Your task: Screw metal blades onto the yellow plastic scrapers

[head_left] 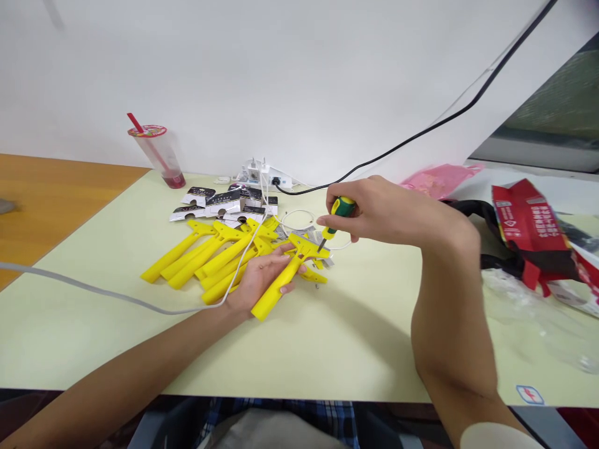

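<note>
My left hand (262, 277) is closed around a yellow plastic scraper (279, 284), its wide head tilted up and away from me. In my right hand (374, 209) is a green and yellow screwdriver (343, 209), pointing down. Its tip meets the right end of the scraper's head, where a screw seems to sit, too small to make out. Several more yellow scrapers (191, 259) lie in a pile to the left, partly behind my left hand. Small metal and yellow parts lie behind the held scraper, mostly hidden by it.
Black and white cardboard packets (224, 202) lie behind the pile. A cup with a red straw (159, 156) stands back left. A power strip (255, 174) rests against the wall. A grey-white cable (154, 307) crosses my left wrist. Red packaging (531, 218) and clear plastic (528, 305) lie right.
</note>
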### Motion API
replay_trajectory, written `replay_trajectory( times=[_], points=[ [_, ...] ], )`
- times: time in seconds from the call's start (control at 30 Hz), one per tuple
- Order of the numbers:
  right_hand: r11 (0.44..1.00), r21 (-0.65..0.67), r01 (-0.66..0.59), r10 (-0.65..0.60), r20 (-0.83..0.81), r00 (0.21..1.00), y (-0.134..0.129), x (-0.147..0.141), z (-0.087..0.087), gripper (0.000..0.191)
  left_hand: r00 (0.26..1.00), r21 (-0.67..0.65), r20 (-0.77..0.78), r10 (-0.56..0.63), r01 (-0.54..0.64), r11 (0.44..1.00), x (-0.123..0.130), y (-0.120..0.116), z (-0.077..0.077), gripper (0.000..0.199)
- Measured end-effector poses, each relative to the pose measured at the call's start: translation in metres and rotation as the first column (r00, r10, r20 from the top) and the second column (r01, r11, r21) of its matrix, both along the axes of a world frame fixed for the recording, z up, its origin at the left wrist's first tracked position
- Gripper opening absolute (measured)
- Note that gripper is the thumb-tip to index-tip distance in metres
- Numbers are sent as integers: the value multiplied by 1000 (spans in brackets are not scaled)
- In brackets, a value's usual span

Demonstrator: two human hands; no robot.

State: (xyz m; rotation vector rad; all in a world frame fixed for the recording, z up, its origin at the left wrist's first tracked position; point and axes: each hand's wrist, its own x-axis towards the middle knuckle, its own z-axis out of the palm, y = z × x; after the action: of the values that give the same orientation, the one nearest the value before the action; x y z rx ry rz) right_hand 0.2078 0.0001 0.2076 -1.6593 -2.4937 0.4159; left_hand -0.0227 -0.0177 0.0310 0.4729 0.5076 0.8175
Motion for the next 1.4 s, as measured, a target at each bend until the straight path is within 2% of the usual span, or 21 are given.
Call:
replay_trajectory(
  times=[0.17,0.3,0.6,0.7,0.87,1.03,1.4],
  points=[
    [998,59,11,-13,39,999,0,1,-3,41,1000,-6,29,1,-1,1000,0,1,-1,56],
    [998,59,5,-8,53,999,-1,5,-5,35,1000,-20,29,4,-4,1000,0,1,1,55],
    [982,47,-181,181,-12,983,-2,4,-5,35,999,-65,31,12,-10,998,1,1,4,54],
    [978,33,-206,207,-36,978,-1,1,-5,34,999,-68,41,15,-12,998,1,1,4,53],
    [985,49,-166,168,-34,985,3,1,-6,33,998,-68,64,16,-12,998,1,2,0,53],
    [989,51,-141,142,-15,990,4,0,-4,18,997,-57,74,5,-1,998,-1,4,-5,52],
    [994,91,-62,62,0,998,5,0,-4,31,995,-12,96,-25,26,1000,-1,4,-8,52]
  ],
)
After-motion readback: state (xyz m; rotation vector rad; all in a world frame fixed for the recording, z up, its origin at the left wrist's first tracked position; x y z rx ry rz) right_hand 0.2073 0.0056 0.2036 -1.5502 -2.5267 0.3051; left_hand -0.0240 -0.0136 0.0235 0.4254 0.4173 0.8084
